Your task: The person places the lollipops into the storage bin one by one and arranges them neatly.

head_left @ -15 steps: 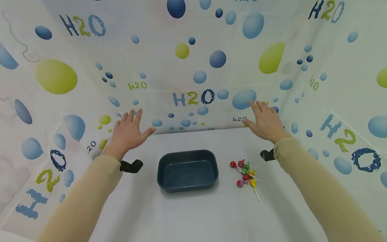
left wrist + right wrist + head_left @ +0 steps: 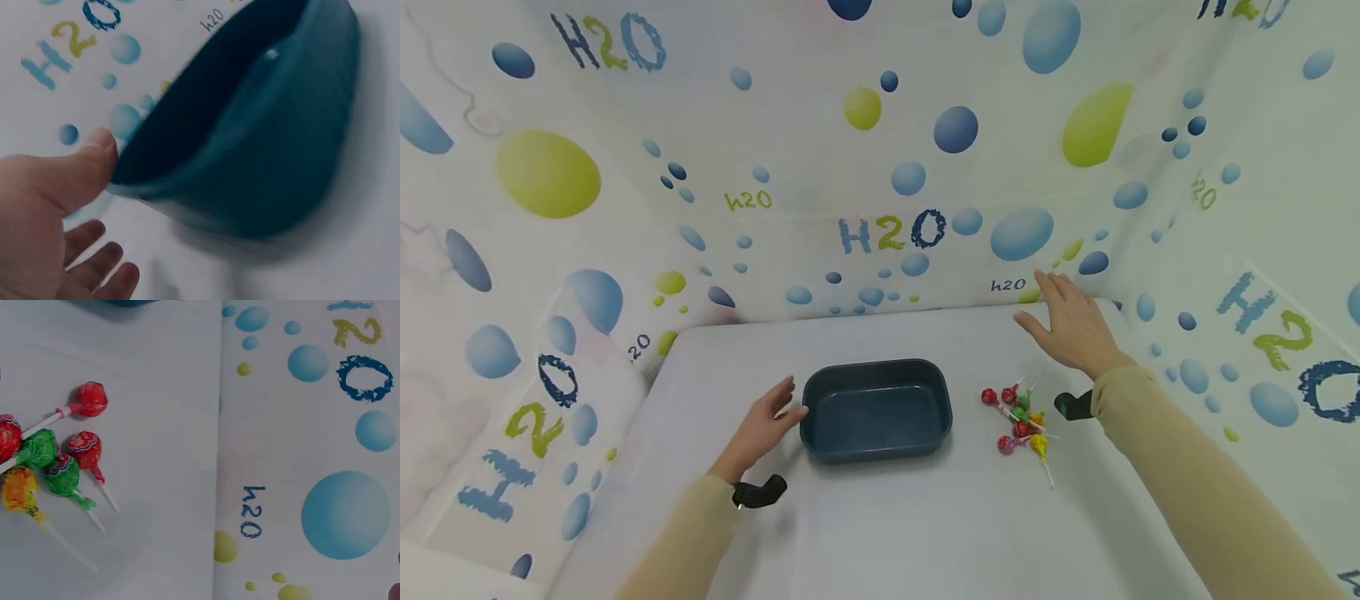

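A dark blue-green rectangular container point(image 2: 876, 448) stands upright on the white table, with nothing inside it. My left hand point(image 2: 762, 429) is at its left end, fingers loosely extended; in the left wrist view the thumb point(image 2: 94, 156) reaches the rim of the container point(image 2: 269, 162), though whether it touches is hard to tell. Several wrapped lollipops point(image 2: 1022, 428) lie in a loose pile right of the container, in red, green, yellow and pink wrappers. My right hand point(image 2: 1072, 332) hovers beyond that pile, fingers spread and holding nothing. Seen from the right wrist, a green lollipop point(image 2: 41, 449) lies among red and orange ones.
Behind the table point(image 2: 880, 525) rises a white backdrop point(image 2: 805, 150) printed with blue and green bubbles and "H2O" lettering, which also covers both sides. Each wrist carries a black strap with a small camera mount point(image 2: 762, 493).
My left hand has come down and inward from above the table's far left to the container's left end. The right hand stays raised, nearly in place. The head view has shifted slightly.
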`<state>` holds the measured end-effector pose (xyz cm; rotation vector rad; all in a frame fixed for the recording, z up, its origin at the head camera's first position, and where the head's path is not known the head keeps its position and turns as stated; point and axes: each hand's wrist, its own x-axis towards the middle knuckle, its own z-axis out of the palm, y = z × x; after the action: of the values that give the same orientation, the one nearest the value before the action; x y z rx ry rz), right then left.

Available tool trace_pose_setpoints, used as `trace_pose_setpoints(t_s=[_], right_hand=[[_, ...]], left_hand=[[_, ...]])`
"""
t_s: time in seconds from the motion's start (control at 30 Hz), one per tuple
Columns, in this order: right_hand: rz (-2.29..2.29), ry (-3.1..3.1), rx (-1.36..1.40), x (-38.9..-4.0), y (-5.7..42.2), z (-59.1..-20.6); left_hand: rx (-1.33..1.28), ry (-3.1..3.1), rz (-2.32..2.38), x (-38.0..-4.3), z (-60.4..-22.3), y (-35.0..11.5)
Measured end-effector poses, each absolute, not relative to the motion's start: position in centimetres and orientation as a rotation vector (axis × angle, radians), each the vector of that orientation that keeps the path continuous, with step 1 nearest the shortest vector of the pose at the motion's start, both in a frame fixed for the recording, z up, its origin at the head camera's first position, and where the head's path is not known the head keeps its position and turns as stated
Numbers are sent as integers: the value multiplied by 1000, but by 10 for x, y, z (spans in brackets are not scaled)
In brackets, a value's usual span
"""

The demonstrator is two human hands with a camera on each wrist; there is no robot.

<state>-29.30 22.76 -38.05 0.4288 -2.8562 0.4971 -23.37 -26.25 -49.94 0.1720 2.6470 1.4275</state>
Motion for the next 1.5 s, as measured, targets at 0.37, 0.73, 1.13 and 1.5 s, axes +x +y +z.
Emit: trace_pose_setpoints(t_s=[0.37, 0.73, 1.13, 1.5], right_hand=[[601, -2970, 329, -277, 263, -433], [708, -3070, 213, -278, 293, -467], [651, -3054, 489, -280, 289, -487], [90, -2877, 1118, -271, 264, -494]], left_hand=[[328, 2519, 1662, -230, -526, -247], [324, 2586, 1582, -227, -522, -250], [256, 2558, 1593, -226, -525, -253], [254, 2500, 1638, -225, -530, -254]])
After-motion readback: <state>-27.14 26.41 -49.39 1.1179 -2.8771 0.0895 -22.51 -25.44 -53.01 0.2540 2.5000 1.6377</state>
